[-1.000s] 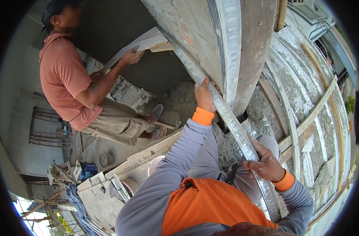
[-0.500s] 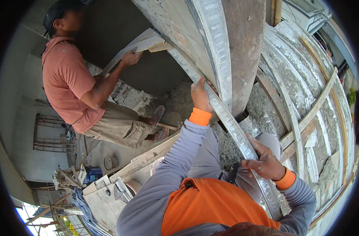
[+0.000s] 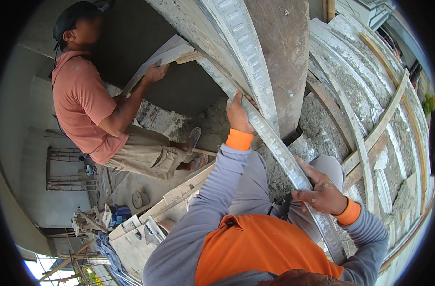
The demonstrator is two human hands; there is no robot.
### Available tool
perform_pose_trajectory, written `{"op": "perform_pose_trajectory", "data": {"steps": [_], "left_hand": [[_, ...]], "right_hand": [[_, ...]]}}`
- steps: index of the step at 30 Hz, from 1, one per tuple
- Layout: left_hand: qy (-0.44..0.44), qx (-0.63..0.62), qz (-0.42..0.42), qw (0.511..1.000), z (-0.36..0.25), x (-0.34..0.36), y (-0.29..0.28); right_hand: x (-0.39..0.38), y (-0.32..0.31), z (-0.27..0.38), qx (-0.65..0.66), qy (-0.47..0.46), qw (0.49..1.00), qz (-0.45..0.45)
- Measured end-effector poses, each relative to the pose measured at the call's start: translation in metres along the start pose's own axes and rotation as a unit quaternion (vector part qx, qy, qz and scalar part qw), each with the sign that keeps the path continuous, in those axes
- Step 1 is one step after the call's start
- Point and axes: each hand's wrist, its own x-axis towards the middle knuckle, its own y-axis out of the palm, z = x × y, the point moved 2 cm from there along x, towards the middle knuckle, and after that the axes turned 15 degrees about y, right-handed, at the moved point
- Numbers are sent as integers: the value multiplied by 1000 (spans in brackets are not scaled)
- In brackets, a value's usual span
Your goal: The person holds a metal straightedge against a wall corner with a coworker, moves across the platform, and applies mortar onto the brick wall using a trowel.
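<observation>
A long, narrow grey metal bar [image 3: 277, 144], dimpled and smeared with cement, slants across the view from upper left to lower right. My left hand [image 3: 239, 114] is closed around its upper part, some fingers hidden behind it. Farther down, my right hand [image 3: 324, 192] grips the same bar above my knee, with the thumb and fingers on opposite sides. Just beyond my left hand stands a curved, dimpled metal strip [image 3: 250, 55] beside a brown board [image 3: 283, 62]. At the bar's far end, a co-worker's hand [image 3: 155, 72] holds a pale wooden length [image 3: 172, 54].
The co-worker [image 3: 84, 90] stands at the left in sandals. To my right, rough cement ribs [image 3: 339, 114] curve away, crossed by a wooden batten [image 3: 386, 112]. A cement-stained ledge [image 3: 131, 240] runs at lower left, near a bucket [image 3: 140, 199] and a blue container [image 3: 118, 214].
The view has shifted slightly, so the metal strip and brown board sit farther left. Both my hands keep their hold on the bar, and the co-worker's pose is nearly the same.
</observation>
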Motion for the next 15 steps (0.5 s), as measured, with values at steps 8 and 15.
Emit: {"op": "perform_pose_trajectory", "data": {"steps": [8,15], "left_hand": [[-2,0,-11,1000,-1,-3,1],[-9,-12,-13,1000,1,-1,0]], "right_hand": [[0,0,-2,5,-1,1000,-3],[1,-2,-3,-1,-2,1000,-3]]}}
